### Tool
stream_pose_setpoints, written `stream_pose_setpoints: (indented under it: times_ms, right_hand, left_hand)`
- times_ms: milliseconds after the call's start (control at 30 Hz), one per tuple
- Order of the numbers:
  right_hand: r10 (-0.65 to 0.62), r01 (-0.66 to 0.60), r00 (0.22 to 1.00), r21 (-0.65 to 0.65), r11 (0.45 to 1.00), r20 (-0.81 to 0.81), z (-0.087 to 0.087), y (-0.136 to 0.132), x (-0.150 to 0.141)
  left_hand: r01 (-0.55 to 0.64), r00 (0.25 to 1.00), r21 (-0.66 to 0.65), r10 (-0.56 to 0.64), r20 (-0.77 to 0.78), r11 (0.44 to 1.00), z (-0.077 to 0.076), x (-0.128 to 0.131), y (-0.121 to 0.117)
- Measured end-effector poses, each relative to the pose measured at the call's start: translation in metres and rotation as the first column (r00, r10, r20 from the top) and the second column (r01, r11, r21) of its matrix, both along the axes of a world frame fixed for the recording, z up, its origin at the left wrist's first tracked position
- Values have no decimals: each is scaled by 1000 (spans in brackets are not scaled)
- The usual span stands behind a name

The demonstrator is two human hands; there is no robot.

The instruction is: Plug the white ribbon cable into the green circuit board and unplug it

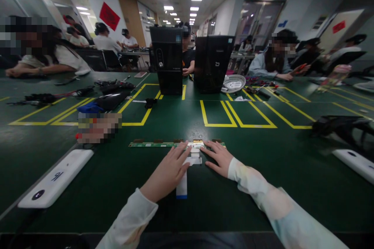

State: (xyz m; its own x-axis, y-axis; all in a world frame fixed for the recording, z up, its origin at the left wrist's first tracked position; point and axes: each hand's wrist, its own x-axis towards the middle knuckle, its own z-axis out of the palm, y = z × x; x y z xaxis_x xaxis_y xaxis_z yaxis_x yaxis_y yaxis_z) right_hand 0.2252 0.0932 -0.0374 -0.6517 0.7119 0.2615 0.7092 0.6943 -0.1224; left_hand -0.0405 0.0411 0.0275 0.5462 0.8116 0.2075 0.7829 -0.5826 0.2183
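A long, narrow green circuit board lies crosswise on the table in front of me. A white flat ribbon cable with a blue end runs from near its middle toward me, folded in one place. My left hand rests over the cable and the board's middle, fingers stretched out, covering part of both. My right hand lies with fingers spread at the board's right part, fingertips touching or close to the board. Neither hand is wrapped around anything.
Two black computer towers stand ahead on the green table. A white device lies at left, another white device at right. Dark cables, a white basket and yellow tape outlines lie farther back. Several people sit around.
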Motion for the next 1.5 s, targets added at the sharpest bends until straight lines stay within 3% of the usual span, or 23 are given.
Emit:
stream_pose_setpoints:
  times_ms: [133, 267, 367, 467, 667, 900, 1033, 1167, 1500]
  right_hand:
    - [-8, 8, 1000, -5, 1000, -1, -1, 0, 1]
    - [23, -22, 999, 21, 1000, -36, 4, -2, -2]
    - [79, -78, 996, 24, 997, -49, 11, -5, -11]
    - [96, -96, 994, 5, 995, -43, 16, -10, -21]
    - [56, -55, 998, -71, 996, 20, 17, -14, -32]
    - [30, -24, 998, -117, 993, 52, 19, -22, -22]
    - [-21, 26, 998, -76, 997, 59, 16, -44, 8]
    - [-128, 129, 990, -14, 992, 57, 8, -74, 63]
    - [-420, 420, 908, 68, 905, -15, -8, -139, 200]
  left_hand:
    - [-119, 992, -11, 118, -31, 993, -4, -47, -18]
    - [-266, 964, 19, 266, -14, 964, -36, -96, -35]
    - [-352, 936, 40, 352, 16, 935, -59, -119, -42]
    - [-398, 918, 58, 397, 28, 916, -67, -124, -43]
    - [-389, 920, 56, 391, -21, 919, -60, -113, -32]
    - [-392, 919, 46, 393, -21, 919, -64, -114, -27]
    - [-385, 922, 41, 386, -30, 922, -64, -115, -28]
    - [-380, 924, 51, 382, -24, 923, -64, -116, -27]
    - [-386, 922, 62, 386, 3, 920, -64, -114, -27]
